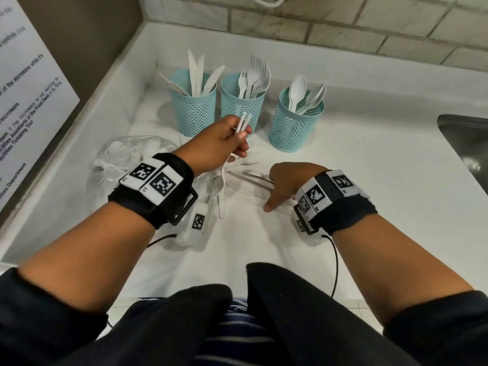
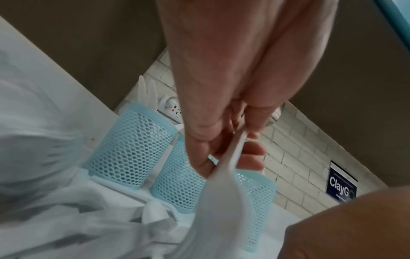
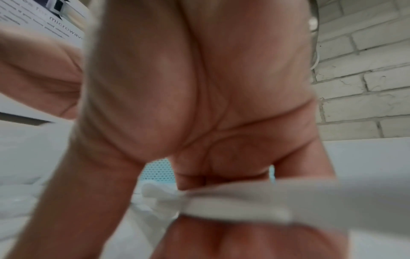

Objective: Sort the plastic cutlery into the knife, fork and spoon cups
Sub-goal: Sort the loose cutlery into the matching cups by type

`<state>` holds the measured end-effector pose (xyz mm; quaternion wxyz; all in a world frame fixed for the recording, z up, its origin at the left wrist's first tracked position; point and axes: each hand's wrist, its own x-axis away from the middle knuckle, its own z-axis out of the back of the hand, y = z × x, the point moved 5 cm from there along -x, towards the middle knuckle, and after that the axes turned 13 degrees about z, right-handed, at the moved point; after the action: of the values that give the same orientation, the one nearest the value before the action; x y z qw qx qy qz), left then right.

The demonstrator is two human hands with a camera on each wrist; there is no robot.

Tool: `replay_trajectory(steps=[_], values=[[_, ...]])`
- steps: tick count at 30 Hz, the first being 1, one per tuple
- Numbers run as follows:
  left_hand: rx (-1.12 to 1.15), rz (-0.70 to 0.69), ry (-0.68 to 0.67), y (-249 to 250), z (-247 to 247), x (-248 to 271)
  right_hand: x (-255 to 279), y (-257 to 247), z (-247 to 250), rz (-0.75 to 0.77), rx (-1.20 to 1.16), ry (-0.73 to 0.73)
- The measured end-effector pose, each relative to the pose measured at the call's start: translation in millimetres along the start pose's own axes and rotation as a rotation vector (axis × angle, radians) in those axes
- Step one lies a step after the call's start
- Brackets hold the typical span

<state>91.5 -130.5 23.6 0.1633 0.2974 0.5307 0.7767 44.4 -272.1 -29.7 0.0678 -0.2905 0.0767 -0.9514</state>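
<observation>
Left hand (image 1: 216, 143) gripping two white cutlery handles (image 1: 243, 122), pointing up and away toward the fork cup (image 1: 242, 101) just beyond, near the back edge of the surface (image 1: 369, 159); right hand (image 1: 285, 186) curled on loose cutlery (image 1: 257, 178), farther from the cups.

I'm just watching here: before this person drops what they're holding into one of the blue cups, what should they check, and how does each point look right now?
1. Left hand has a firm hold on its white cutlery pieces: ok, the fingers are curled round the handles.
2. Type of those pieces known: cannot tell, only the handle ends show.
3. Knife cup, fork cup and spoon cup upright: ok.
4. Each cup holds one type only: ok, as far as the tops show.
5. Path to the cups free: ok, the left hand is just in front of the fork cup.
6. Right hand has a piece from the loose pile: cannot tell, the wrist view is blurred.
</observation>
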Motion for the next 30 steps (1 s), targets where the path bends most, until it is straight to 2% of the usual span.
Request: replay_trajectory(steps=[8, 14, 18, 22, 27, 30], values=[[0.279, 0.058, 0.129, -5, 7, 4, 2, -9, -2, 0.023, -0.118, 0.026], [0.501, 0.201, 0.181, -23, 8, -2, 10, 0, 7, 0.049, -0.279, 0.011], [0.554, 0.272, 0.197, -33, 12, -4, 12, 8, 11, 0.076, -0.548, -0.008], [0.668, 0.281, 0.254, -37, 17, -5, 15, 10, 19, 0.129, -0.876, 0.055], [0.729, 0.276, 0.393, -42, 21, -6, 10, 2, 23, 0.216, -1.181, 0.148], [0.740, 0.289, 0.261, -41, 15, -7, 7, -10, 29, 0.254, -1.304, 0.224]])
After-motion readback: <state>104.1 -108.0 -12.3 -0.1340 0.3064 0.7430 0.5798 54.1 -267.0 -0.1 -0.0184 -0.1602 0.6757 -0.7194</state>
